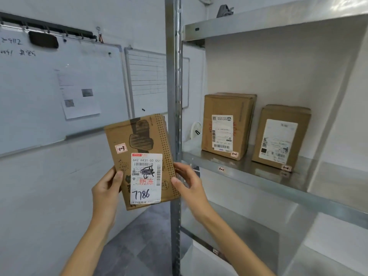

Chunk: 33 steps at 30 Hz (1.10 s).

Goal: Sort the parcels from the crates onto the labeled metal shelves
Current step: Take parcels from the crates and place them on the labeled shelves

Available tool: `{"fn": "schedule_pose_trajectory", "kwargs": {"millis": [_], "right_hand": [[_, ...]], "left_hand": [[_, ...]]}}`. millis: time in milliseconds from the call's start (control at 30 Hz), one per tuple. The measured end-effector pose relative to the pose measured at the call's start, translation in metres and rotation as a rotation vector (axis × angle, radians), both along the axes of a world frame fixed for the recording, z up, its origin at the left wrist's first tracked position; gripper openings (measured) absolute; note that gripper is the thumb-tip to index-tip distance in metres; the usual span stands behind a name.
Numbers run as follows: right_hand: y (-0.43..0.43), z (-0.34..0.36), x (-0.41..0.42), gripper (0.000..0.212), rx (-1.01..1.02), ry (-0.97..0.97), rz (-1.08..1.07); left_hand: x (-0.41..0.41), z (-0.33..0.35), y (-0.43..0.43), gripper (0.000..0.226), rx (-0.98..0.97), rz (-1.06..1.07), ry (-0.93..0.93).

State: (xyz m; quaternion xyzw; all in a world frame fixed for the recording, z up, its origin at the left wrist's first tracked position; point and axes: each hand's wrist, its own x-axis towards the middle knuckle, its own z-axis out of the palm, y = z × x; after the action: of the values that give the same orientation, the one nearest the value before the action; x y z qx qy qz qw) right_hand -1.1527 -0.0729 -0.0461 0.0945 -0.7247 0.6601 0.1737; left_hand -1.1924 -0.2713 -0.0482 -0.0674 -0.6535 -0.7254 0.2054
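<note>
Holding flat cardboard parcel (140, 162) upright in air, just left of shelf post (173, 116), label facing camera: handwritten 7786, small sticker 1-3 (121, 148). Left hand (106, 193) grip closed on parcel's lower left edge, thumb on front. Right hand (188, 185) grip closed on lower right edge. Right of post, middle shelf (249, 170) carries 2 upright boxes: larger box (227, 124) near post, smaller box (280, 136) beyond it, both tagged 1-1. Whiteboard (49, 86) on wall, left of post.

Bright even light, bowed wide-angle edges.
</note>
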Motion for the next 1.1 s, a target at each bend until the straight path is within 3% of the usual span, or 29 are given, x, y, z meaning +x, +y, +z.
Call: {"fn": "schedule_pose_trajectory", "kwargs": {"millis": [400,800,1100], "right_hand": [[0.06,0.021,0.128,0.037,0.058,0.078,-0.237],[0.137,0.016,0.377,0.036,-0.06,0.084,-0.549],[0.175,0.025,0.517,0.032,-0.166,0.089,-0.725]], "left_hand": [[0.087,0.037,0.073,0.027,-0.087,-0.168,0.146],[0.292,0.04,0.184,0.031,-0.133,-0.566,0.187],[0.411,0.058,0.241,0.036,-0.2,-0.788,0.233]]}}
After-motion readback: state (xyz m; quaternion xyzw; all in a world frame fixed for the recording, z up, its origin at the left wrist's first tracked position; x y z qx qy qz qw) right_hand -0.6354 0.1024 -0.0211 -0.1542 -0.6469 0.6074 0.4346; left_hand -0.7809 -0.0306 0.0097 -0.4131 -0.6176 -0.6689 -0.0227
